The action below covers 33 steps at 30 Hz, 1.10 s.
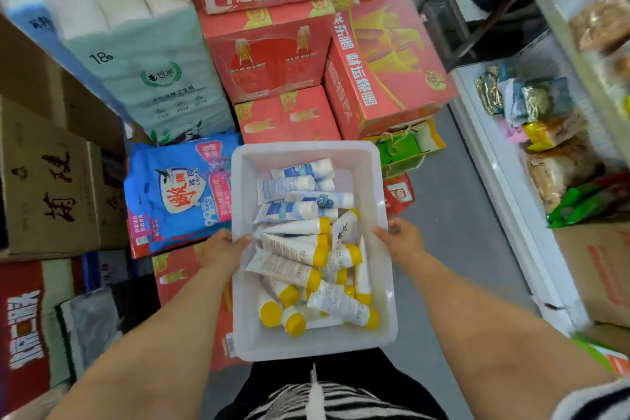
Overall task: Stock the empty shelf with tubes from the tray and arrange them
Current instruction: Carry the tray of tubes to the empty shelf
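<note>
White plastic tray (371,181), tubes (306,249) heaped loose inside, is hanging over the aisle floor; left hand (218,249) and right hand (404,239) are gripping opposite rims; tubes probably light, slippery, best pinched mid-body.

Small shop, cramped stock aisle. Red printed cartons (272,54) stacked several high at the far end, barcode and handling marks visible on the top one. Wrapped multipack of toilet rolls (136,54) leaned against them at left, blue detergent bag (177,191) below it. Brown cardboard boxes (51,187) piled along the left side. White retail shelf (494,181) at right, loaded with bagged snacks (545,133). Grey floor (453,215) between the goods, narrow, barely passable.
</note>
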Motion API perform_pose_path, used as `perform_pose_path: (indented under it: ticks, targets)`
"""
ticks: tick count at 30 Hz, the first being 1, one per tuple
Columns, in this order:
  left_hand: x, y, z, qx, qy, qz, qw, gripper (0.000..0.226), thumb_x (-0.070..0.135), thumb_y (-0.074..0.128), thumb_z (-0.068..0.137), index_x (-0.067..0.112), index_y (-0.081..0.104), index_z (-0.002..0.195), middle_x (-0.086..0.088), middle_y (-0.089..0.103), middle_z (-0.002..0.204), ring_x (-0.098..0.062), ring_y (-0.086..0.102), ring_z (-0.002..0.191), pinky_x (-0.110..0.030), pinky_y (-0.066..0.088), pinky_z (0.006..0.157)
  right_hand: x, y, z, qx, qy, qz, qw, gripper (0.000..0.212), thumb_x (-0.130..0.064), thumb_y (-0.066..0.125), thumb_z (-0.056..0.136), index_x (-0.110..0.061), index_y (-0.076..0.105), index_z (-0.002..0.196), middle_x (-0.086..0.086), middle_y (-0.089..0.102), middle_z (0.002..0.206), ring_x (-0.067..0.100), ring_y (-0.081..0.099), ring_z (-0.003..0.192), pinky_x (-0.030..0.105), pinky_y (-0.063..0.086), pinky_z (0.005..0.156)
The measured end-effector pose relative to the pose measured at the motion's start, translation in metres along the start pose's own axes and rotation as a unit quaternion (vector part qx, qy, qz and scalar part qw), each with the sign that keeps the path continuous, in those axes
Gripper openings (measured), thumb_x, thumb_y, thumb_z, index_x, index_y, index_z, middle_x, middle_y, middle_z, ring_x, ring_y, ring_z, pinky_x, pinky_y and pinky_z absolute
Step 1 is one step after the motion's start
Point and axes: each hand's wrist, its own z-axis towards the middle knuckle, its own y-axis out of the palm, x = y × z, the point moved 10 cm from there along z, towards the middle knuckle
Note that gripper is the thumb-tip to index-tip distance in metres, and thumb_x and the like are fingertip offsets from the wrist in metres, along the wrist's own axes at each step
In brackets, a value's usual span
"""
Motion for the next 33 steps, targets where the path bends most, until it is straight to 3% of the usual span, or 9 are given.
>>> perform_pose_path:
  ticks: [3, 8, 12, 16, 21, 24, 27, 30, 33]
  targets:
    - [0.006, 0.015, -0.019, -0.029, 0.018, 0.044, 0.998, 0.032, 0.039, 0.07, 0.084, 0.009, 0.061, 0.085, -0.01, 0.064, 0.085, -0.029, 0.062, 0.08, -0.042, 0.051, 0.077, 0.04, -0.015, -0.026, 0.01, 0.025, 0.038, 0.999, 0.031, -0.023, 0.076, 0.085, -0.001, 0.064, 0.101, 0.01, 0.061, 0.09, 0.027, 0.06, 0.084, 0.046, 0.052, 0.088]
    - [0.019, 0.055, -0.067, -0.078, 0.071, 0.081, 0.991, 0.023, 0.029, 0.076, 0.08, 0.014, 0.059, 0.078, -0.003, 0.06, 0.075, -0.022, 0.057, 0.071, -0.029, 0.04, 0.057, 0.122, -0.046, -0.08, 0.038, 0.064, 0.085, 0.994, 0.031, -0.022, 0.076, 0.085, 0.001, 0.064, 0.102, 0.013, 0.061, 0.086, 0.025, 0.058, 0.076, 0.038, 0.05, 0.073]
    - [0.037, 0.102, -0.123, -0.119, 0.133, 0.139, 0.974, 0.024, 0.026, 0.076, 0.081, 0.01, 0.063, 0.092, -0.005, 0.061, 0.089, -0.027, 0.061, 0.087, -0.033, 0.046, 0.07, 0.207, -0.077, -0.134, 0.084, 0.088, 0.15, 0.981, 0.027, -0.022, 0.075, 0.085, -0.002, 0.062, 0.095, 0.014, 0.06, 0.082, 0.025, 0.057, 0.072, 0.041, 0.052, 0.071]
    - [0.057, 0.157, -0.207, -0.131, 0.225, 0.216, 0.941, 0.031, 0.029, 0.076, 0.08, 0.008, 0.064, 0.099, -0.007, 0.065, 0.097, -0.03, 0.063, 0.093, -0.038, 0.051, 0.081, 0.308, -0.113, -0.197, 0.126, 0.104, 0.22, 0.962, 0.024, -0.027, 0.076, 0.084, -0.012, 0.058, 0.085, 0.011, 0.06, 0.083, 0.025, 0.059, 0.072, 0.046, 0.055, 0.078]
    - [0.066, 0.246, -0.334, -0.172, 0.305, 0.26, 0.9, 0.03, 0.029, 0.078, 0.079, 0.007, 0.061, 0.091, -0.004, 0.06, 0.081, -0.027, 0.059, 0.077, -0.032, 0.047, 0.063, 0.445, -0.173, -0.291, 0.198, 0.141, 0.25, 0.937, 0.04, -0.041, 0.076, 0.081, -0.009, 0.062, 0.1, 0.003, 0.06, 0.084, 0.028, 0.064, 0.082, 0.046, 0.055, 0.083]
    - [0.063, 0.305, -0.404, -0.194, 0.342, 0.281, 0.876, 0.031, 0.029, 0.078, 0.078, 0.005, 0.064, 0.093, -0.013, 0.067, 0.092, -0.032, 0.064, 0.086, -0.043, 0.055, 0.078, 0.524, -0.202, -0.351, 0.235, 0.175, 0.27, 0.917, 0.038, -0.044, 0.075, 0.081, -0.013, 0.06, 0.097, 0.006, 0.063, 0.085, 0.031, 0.067, 0.084, 0.046, 0.056, 0.082]
    - [0.051, 0.372, -0.48, -0.231, 0.381, 0.349, 0.824, 0.028, 0.035, 0.075, 0.081, 0.012, 0.065, 0.092, -0.01, 0.068, 0.099, -0.027, 0.063, 0.088, -0.036, 0.052, 0.082, 0.603, -0.228, -0.406, 0.266, 0.209, 0.29, 0.895, 0.041, -0.045, 0.074, 0.082, -0.011, 0.063, 0.103, 0.015, 0.07, 0.094, 0.035, 0.068, 0.088, 0.046, 0.056, 0.085]
    - [0.039, 0.442, -0.551, -0.277, 0.404, 0.385, 0.782, 0.025, 0.039, 0.072, 0.082, 0.018, 0.065, 0.094, -0.005, 0.067, 0.1, -0.02, 0.059, 0.084, -0.03, 0.046, 0.075, 0.682, -0.243, -0.458, 0.305, 0.261, 0.308, 0.862, 0.039, -0.047, 0.074, 0.082, -0.013, 0.066, 0.1, 0.012, 0.069, 0.082, 0.03, 0.067, 0.079, 0.042, 0.055, 0.086]
    - [0.022, 0.515, -0.615, -0.326, 0.424, 0.427, 0.729, 0.031, 0.035, 0.071, 0.083, 0.011, 0.067, 0.103, -0.006, 0.066, 0.101, -0.023, 0.062, 0.09, -0.033, 0.05, 0.078, 0.754, -0.243, -0.504, 0.334, 0.308, 0.354, 0.818, 0.039, -0.047, 0.074, 0.081, -0.012, 0.068, 0.099, 0.016, 0.07, 0.097, 0.033, 0.067, 0.092, 0.043, 0.054, 0.091]
